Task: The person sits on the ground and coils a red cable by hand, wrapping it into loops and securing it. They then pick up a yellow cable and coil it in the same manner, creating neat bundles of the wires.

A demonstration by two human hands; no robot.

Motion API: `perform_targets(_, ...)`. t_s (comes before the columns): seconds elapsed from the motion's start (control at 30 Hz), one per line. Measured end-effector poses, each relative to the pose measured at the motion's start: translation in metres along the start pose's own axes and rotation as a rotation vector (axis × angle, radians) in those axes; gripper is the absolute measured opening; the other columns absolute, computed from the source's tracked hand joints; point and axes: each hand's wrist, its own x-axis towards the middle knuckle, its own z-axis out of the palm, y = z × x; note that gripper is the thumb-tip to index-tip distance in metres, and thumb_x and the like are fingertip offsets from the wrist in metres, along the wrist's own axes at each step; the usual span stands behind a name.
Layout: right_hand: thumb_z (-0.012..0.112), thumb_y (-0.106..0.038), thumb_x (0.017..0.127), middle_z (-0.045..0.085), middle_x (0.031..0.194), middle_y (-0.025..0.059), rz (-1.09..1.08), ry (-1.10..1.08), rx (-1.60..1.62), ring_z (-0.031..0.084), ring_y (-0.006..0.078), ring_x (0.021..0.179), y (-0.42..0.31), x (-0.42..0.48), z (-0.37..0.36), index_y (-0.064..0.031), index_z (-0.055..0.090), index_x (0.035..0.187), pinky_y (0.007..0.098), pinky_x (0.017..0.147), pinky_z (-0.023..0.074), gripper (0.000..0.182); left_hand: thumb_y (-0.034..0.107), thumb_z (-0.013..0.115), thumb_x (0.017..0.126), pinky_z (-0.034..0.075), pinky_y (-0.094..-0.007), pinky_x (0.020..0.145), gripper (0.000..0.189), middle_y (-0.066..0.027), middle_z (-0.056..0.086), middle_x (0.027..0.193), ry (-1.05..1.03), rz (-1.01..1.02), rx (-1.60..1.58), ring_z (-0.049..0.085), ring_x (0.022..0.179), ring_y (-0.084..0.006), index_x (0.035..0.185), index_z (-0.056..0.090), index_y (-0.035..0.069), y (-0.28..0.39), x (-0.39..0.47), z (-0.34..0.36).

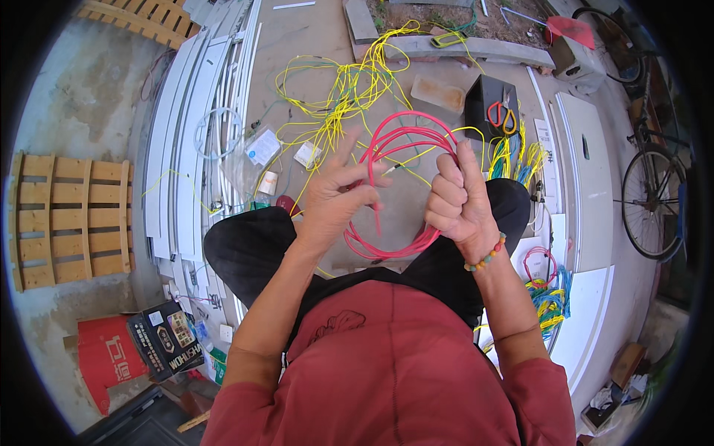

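Note:
A loose coil of red electrical wire (411,116) hangs in front of me, above the floor between my knees. My right hand (460,195) is closed around the coil's right side, thumb up, with a beaded bracelet at the wrist. At the coil's left side is my left hand (340,195), slightly blurred, its fingers spread around the wire; whether they pinch it cannot be told. Beyond the coil lies a tangle of yellow wire (348,83) on the floor. Red-and-yellow-handled scissors (503,114) rest at a black box (484,103).
White panels and trunking strips (189,106) lie at left, a pale panel (585,173) at right. A brick (438,96) stands beside the black box. Bundles of yellow, green and blue wire (516,159) lie near my right knee. A bicycle wheel (652,200) is at far right, a wooden pallet (72,223) at far left.

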Motion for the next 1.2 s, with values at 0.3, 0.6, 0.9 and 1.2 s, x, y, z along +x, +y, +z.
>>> perform_targets(0.3, 0.031, -0.048, 0.094, 0.022, 0.045, -0.0059, 0.002, 0.031, -0.048, 0.015, 0.0069, 0.034, 0.004, -0.005, -0.01, -0.015, 0.035, 0.065, 0.0229, 0.033, 0.0202, 0.045, -0.01, 0.064, 0.066, 0.049, -0.0233, 0.064, 0.029, -0.0213, 0.018, 0.145, 0.03, 0.337, 0.777, 0.061, 0.083, -0.0135, 0.094, 0.063, -0.004, -0.007, -0.005, 0.009)
perform_targets(0.6, 0.028, -0.048, 0.095, 0.023, 0.045, -0.006, -0.06, -0.093, 0.026, 0.017, 0.007, 0.034, 0.004, -0.004, -0.007, -0.0148, 0.035, 0.066, 0.023, 0.034, 0.0208, 0.045, -0.018, 0.055, 0.07, 0.052, -0.0235, 0.069, 0.021, -0.0242, 0.0, 0.146, 0.121, 0.428, 0.539, 0.044, 0.119, -0.0353, 0.085, 0.05, -0.004, -0.002, -0.011, 0.01)
perform_targets(0.9, 0.023, -0.048, 0.096, 0.024, 0.043, -0.0049, -0.052, -0.173, 0.051, 0.017, 0.0073, 0.032, 0.013, -0.012, -0.006, -0.0135, 0.035, 0.066, 0.0223, 0.031, 0.0172, 0.047, 0.001, 0.05, 0.081, 0.05, -0.0294, 0.058, 0.027, -0.0156, 0.05, 0.1, -0.049, -0.406, 0.0, 0.057, 0.066, -0.0167, 0.107, 0.052, -0.006, 0.014, -0.013, 0.0)
perform_targets(1.2, 0.024, -0.05, 0.095, 0.024, 0.043, -0.0056, -0.025, -0.472, 0.146, 0.019, 0.007, 0.033, 0.012, -0.017, 0.009, -0.0133, 0.033, 0.066, 0.023, 0.032, 0.0191, 0.047, 0.048, 0.047, 0.086, 0.034, -0.0259, 0.047, 0.057, -0.0032, 0.043, 0.062, -0.448, -0.358, -0.716, 0.04, 0.051, -0.0128, 0.101, 0.056, -0.007, 0.004, -0.038, -0.008)
